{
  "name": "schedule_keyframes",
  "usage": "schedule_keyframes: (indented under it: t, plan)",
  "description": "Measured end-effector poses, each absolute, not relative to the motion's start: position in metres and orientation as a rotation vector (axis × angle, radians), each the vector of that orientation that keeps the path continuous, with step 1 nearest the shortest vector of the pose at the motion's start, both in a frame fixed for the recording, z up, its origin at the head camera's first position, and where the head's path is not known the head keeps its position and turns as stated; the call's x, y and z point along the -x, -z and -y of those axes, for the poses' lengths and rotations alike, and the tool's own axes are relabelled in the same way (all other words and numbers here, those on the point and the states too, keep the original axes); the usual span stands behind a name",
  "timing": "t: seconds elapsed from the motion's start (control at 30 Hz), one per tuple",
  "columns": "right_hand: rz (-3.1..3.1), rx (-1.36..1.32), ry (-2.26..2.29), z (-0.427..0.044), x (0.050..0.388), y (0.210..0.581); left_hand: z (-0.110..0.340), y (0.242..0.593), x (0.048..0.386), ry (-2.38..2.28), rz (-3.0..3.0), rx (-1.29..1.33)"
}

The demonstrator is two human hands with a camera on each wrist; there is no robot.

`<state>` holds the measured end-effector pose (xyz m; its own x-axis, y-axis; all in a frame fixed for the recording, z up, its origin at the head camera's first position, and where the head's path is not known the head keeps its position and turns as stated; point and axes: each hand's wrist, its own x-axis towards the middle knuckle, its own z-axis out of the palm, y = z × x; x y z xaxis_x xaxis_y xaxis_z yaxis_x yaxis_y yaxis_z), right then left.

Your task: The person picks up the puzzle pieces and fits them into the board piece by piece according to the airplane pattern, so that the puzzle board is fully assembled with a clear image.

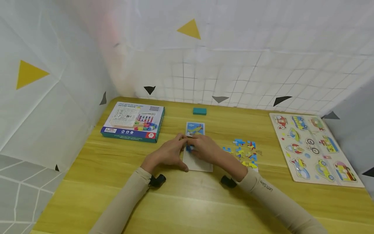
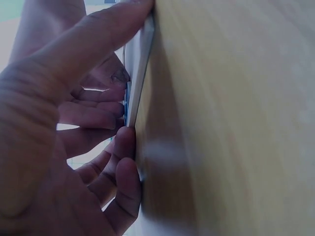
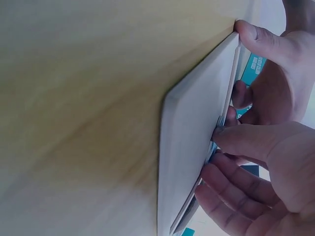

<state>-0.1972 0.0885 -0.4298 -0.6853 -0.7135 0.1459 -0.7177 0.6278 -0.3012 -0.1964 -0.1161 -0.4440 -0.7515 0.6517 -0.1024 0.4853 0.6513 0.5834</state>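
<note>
A shallow puzzle tray with a pale bare base lies in the middle of the table. My left hand holds it along the left, thumb near the front corner and fingertips toward the far end. A blue jigsaw piece is in the tray's far left part, pinched by my right hand; the fingers hide most of it. In the right wrist view, the right thumb touches the piece at the tray's surface. Just beyond the tray is a picture card with a yellow and blue drawing.
Several loose jigsaw pieces lie to the right of the tray. A boxed bead game sits at the back left, and a small teal block at the back. A wooden picture board covers the right side of the table.
</note>
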Motion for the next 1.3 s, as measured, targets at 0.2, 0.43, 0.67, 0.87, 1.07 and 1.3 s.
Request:
schedule_keyframes:
  t: [0.2, 0.43, 0.67, 0.87, 1.07, 1.3]
  plan:
    - [2.829, -1.257, -0.572, -0.089, 0.197, 0.427, 0.116, 0.442, 0.197, -0.775, -2.570, -0.899]
    - [2.845, -1.250, -0.547, -0.093, 0.197, 0.421, 0.115, 0.439, 0.197, -0.785, -2.560, -0.894]
    - [2.888, -1.177, -0.550, -0.107, 0.195, 0.406, 0.116, 0.437, 0.195, -0.780, -2.559, -0.873]
    - [2.876, -1.114, -0.521, -0.124, 0.189, 0.409, 0.119, 0.440, 0.190, -0.771, -2.530, -0.825]
    - [2.904, -1.055, -0.520, -0.145, 0.187, 0.415, 0.117, 0.444, 0.188, -0.769, -2.535, -0.857]
    - [2.917, -1.004, -0.556, -0.173, 0.189, 0.407, 0.114, 0.441, 0.192, -0.792, -2.548, -0.864]
